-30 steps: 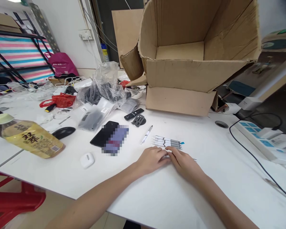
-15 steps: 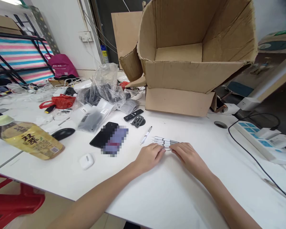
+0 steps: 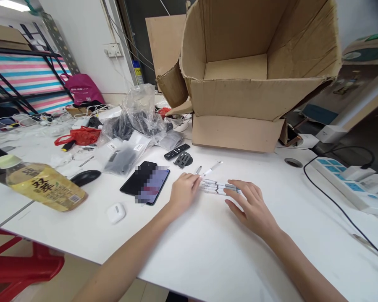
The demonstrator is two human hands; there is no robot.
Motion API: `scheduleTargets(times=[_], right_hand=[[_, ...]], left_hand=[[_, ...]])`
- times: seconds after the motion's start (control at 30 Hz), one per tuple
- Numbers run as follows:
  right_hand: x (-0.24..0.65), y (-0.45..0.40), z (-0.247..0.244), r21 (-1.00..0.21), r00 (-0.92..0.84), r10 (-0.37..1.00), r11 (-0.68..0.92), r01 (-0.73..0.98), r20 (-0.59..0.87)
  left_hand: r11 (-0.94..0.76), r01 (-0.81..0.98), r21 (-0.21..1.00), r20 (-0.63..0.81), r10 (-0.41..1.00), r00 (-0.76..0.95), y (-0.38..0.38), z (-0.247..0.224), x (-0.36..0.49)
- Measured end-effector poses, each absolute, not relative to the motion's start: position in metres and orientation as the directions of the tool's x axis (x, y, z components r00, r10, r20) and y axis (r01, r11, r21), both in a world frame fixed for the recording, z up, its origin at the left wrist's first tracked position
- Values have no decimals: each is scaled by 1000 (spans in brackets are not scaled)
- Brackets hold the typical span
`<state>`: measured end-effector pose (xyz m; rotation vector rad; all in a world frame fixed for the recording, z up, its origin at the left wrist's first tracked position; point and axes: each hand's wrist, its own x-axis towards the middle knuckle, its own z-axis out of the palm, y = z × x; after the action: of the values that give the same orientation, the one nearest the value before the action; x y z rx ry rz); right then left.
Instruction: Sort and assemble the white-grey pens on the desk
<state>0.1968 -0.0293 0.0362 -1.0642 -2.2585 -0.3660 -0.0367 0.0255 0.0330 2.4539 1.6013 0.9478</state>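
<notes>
My left hand (image 3: 183, 192) pinches the lower end of a white-and-grey pen (image 3: 213, 168), which slants up and away to the right. Partly hidden behind those fingers lies another pen (image 3: 198, 170), only its grey end showing. Several similar pens (image 3: 216, 187) rest side by side on the white table (image 3: 208, 243). Over their grey ends hovers or rests my right hand (image 3: 253, 205), fingers spread and gripping nothing; whether the fingertips touch the pens I cannot tell.
A large open cardboard box (image 3: 233, 132) stands at the back. Left of the pens are a phone (image 3: 159, 184), a remote control (image 3: 177, 152), a white earbud case (image 3: 116, 213) and a lying drink bottle (image 3: 47, 184). On the right is a power strip (image 3: 349, 184) with a black cable.
My left hand has moved left, away from my right hand, and now has one pen lifted out at a slant. The right hand's fingers have spread and come off their closed grip on the pens.
</notes>
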Motion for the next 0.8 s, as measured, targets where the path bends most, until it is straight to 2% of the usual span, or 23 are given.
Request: scheduleTargets(times=[0.17,0.3,0.43,0.8], right_hand=[[195,-31,35,-56,-480,620,646,762,620],[194,-31,33,-77,-474,616,656,751,629],[194,-31,32,-95,-474,610,670,736,635],[195,-30,29,-109,-484,622,675,729,615]], left_hand=[[-175,926,336,335,940,56,38,43,-54],[-50,956,289,232,973,-19,42,43,-59],[-52,959,280,168,986,4,41,39,-57],[-72,941,329,168,986,17,36,31,-48]])
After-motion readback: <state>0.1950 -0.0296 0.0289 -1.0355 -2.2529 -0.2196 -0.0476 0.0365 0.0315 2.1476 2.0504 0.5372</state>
